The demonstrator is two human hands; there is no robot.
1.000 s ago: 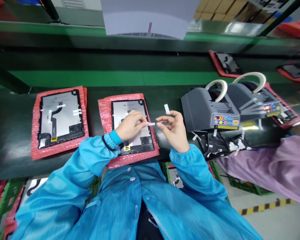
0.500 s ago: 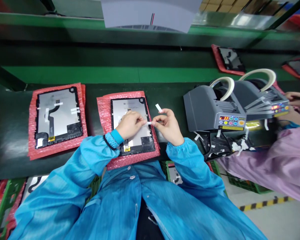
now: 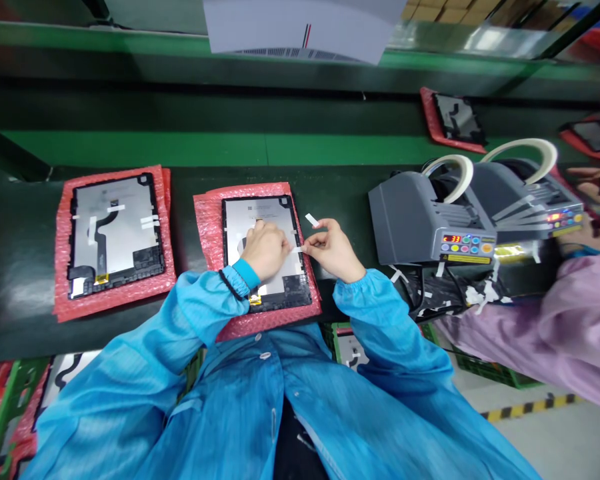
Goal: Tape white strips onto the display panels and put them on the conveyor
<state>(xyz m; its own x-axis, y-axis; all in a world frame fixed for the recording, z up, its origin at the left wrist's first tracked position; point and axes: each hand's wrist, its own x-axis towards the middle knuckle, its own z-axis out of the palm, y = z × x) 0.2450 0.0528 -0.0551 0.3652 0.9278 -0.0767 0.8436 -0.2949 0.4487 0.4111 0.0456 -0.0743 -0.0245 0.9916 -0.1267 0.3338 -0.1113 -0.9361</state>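
Note:
An opened tablet back panel (image 3: pixel 260 220) lies on a red bubble-wrap sheet (image 3: pixel 207 220) in front of me. My left hand (image 3: pixel 264 248) rests over its right half, fingers pinched on one end of a short white tape strip (image 3: pixel 297 249). My right hand (image 3: pixel 333 250) pinches the strip's other end at the panel's right edge. A second white tape strip (image 3: pixel 311 219) sticks up from one of my right hand's fingers.
Another panel (image 3: pixel 114 230) on red bubble wrap lies to the left. Two grey tape dispensers (image 3: pixel 433 223) stand to the right on the dark green belt (image 3: pixel 25 280). A co-worker's purple sleeve (image 3: pixel 555 327) and hands reach in at the far right. More panels (image 3: pixel 455 120) lie beyond.
Both hands have moved down and closer together onto the panel's right edge, bringing the tape strip with them. The co-worker's hands have come in by the far dispenser.

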